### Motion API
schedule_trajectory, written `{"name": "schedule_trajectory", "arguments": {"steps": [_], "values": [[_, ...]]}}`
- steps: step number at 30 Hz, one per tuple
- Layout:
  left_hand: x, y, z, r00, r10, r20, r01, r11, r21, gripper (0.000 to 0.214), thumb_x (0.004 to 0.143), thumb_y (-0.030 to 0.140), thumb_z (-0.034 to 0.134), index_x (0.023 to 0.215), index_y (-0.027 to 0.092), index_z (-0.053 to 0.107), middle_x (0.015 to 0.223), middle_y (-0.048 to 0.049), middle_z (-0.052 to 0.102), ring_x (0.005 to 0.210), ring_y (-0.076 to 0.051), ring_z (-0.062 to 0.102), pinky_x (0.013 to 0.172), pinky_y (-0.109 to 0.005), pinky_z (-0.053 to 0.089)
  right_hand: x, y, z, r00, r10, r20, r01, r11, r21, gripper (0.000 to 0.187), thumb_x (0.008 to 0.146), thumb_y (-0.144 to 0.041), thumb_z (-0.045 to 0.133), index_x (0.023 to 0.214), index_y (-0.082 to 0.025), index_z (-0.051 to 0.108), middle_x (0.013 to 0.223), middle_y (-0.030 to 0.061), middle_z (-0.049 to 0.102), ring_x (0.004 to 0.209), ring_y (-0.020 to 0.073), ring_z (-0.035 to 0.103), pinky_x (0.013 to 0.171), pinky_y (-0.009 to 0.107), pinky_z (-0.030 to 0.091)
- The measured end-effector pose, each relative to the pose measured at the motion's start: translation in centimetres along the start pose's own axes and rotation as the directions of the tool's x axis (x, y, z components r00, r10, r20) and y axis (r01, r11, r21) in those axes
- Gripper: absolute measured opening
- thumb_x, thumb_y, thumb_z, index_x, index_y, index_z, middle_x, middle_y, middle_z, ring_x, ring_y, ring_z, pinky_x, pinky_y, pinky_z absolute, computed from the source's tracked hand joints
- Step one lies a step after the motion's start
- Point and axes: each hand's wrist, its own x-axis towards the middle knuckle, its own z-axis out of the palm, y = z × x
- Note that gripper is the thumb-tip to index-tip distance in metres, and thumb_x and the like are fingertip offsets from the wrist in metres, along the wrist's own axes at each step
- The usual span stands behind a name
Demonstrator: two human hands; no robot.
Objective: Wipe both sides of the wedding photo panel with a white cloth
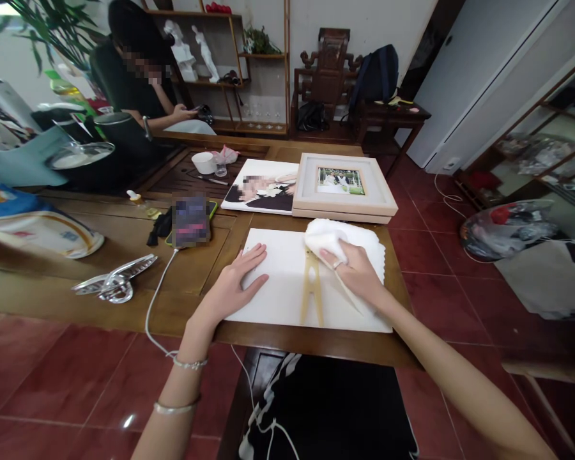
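Observation:
A white flat board (278, 281) lies at the table's front edge, with a cream-coloured forked stand (311, 297) on it. My left hand (239, 278) rests flat on the board's left side, fingers stretched out. In my right hand (357, 268) is a bunched white cloth (328, 236), pressed against the board's right part near the top of the stand. Part of the cloth spreads out beyond my hand. Behind the board are a printed photo panel (268, 201) and a pale framed photo (345, 207), which sits on another frame.
To the left lie a phone (191, 220) on a white cable and a shiny silver clamp-like tool (117, 278). A white cup (204, 162) stands on the tea tray. Across the table sits a person (144, 83) holding a phone. A plastic bag (508, 227) rests on the floor at right.

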Motion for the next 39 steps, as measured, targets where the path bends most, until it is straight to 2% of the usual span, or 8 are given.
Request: {"name": "schedule_trajectory", "arguments": {"steps": [4, 8, 14, 18, 22, 26, 31, 39], "values": [[0.0, -0.1, 0.1, 1.0, 0.004, 0.001, -0.004, 1.0, 0.002, 0.051, 0.091, 0.038, 0.054, 0.139, 0.021, 0.048, 0.147, -0.0082, 0.044, 0.138, -0.024, 0.036, 0.117, -0.049, 0.024, -1.3, -0.7, 1.2, 0.961, -0.219, 0.172, 0.247, 0.955, -0.166, 0.015, 0.089, -0.016, 0.046, 0.091, -0.017, 0.061, 0.127, 0.0152, 0.061, 0.133, 0.0305, 0.042, 0.108, 0.052, 0.034], [0.0, -0.2, 0.2, 1.0, 0.013, -0.002, -0.013, 1.0, -0.003, 0.05, 0.092, 0.039, 0.053, 0.138, 0.02, 0.049, 0.146, -0.009, 0.045, 0.138, -0.024, 0.037, 0.117, -0.049, 0.024, -5.4, -2.4, 1.1, 0.896, -0.272, 0.35, 0.35, 0.918, -0.184, 0.03, 0.072, 0.0, 0.046, 0.094, -0.011, 0.062, 0.139, 0.0208, 0.05, 0.144, 0.0285, 0.019, 0.117, 0.054, 0.017], [-0.1, -0.2, 0.3, 1.0, 0.014, -0.013, -0.014, 1.0, 0.0, 0.05, 0.093, 0.038, 0.051, 0.14, 0.022, 0.046, 0.147, -0.0084, 0.044, 0.138, -0.025, 0.036, 0.117, -0.05, 0.025, -9.0, -4.8, -1.3, 0.779, -0.312, 0.544, 0.408, 0.911, -0.063, 0.031, 0.07, -0.002, 0.051, 0.096, -0.012, 0.064, 0.145, 0.0171, 0.045, 0.144, 0.0254, 0.02, 0.119, 0.049, 0.017], [-0.1, -0.3, 0.2, 1.0, 0.013, -0.006, -0.013, 1.0, -0.003, 0.047, 0.094, 0.037, 0.048, 0.139, 0.022, 0.048, 0.146, -0.0078, 0.045, 0.138, -0.024, 0.036, 0.117, -0.05, 0.025, -7.0, -4.1, -2.9, 0.868, -0.212, 0.45, 0.259, 0.965, -0.044, 0.012, 0.088, -0.022, 0.054, 0.095, -0.02, 0.064, 0.121, 0.0096, 0.066, 0.122, 0.0265, 0.053, 0.104, 0.046, 0.041], [-0.1, -0.4, 0.2, 1.0, 0.008, -0.007, -0.009, 1.0, -0.019, 0.044, 0.095, 0.035, 0.046, 0.137, 0.022, 0.05, 0.145, -0.0071, 0.046, 0.138, -0.024, 0.037, 0.117, -0.049, 0.024, -2.6, -2.5, -2.0, 0.979, -0.066, 0.195, 0.076, 0.996, -0.048, 0.032, 0.094, -0.043, 0.047, 0.071, -0.022, 0.054, 0.072, 0.001, 0.065, 0.074, 0.0222, 0.065, 0.079, 0.04, 0.052], [0.0, -0.4, 0.2, 1.0, 0.003, -0.007, -0.003, 1.0, -0.025, 0.044, 0.096, 0.034, 0.045, 0.137, 0.021, 0.05, 0.146, -0.0072, 0.046, 0.138, -0.023, 0.036, 0.117, -0.048, 0.024, 1.5, -1.8, 1.0, 0.979, -0.125, 0.159, 0.151, 0.976, -0.16, 0.025, 0.095, -0.035, 0.045, 0.076, -0.021, 0.054, 0.082, 0.0054, 0.068, 0.098, 0.0267, 0.063, 0.1, 0.048, 0.04], [0.1, -0.2, 0.2, 1.0, -0.004, -0.001, 0.004, 0.999, -0.04, 0.042, 0.097, 0.032, 0.042, 0.137, 0.022, 0.051, 0.146, -0.0064, 0.045, 0.138, -0.022, 0.036, 0.118, -0.047, 0.024, 1.6, -2.8, 3.7, 0.9, -0.246, 0.361, 0.378, 0.853, -0.361, 0.022, 0.085, -0.011, 0.048, 0.103, -0.01, 0.062, 0.127, 0.0213, 0.058, 0.14, 0.0359, 0.027, 0.111, 0.063, 0.017], [0.0, -0.7, 0.4, 1.0, 0.002, -0.001, -0.002, 0.999, -0.033, 0.042, 0.098, 0.032, 0.04, 0.137, 0.021, 0.051, 0.146, -0.0068, 0.045, 0.139, -0.022, 0.036, 0.118, -0.047, 0.023, -7.3, -7.2, 3.1, 0.73, -0.388, 0.563, 0.598, 0.761, -0.251, 0.024, 0.081, -0.016, 0.053, 0.101, -0.01, 0.064, 0.14, 0.0268, 0.045, 0.138, 0.0466, 0.024, 0.108, 0.071, 0.016]]}}
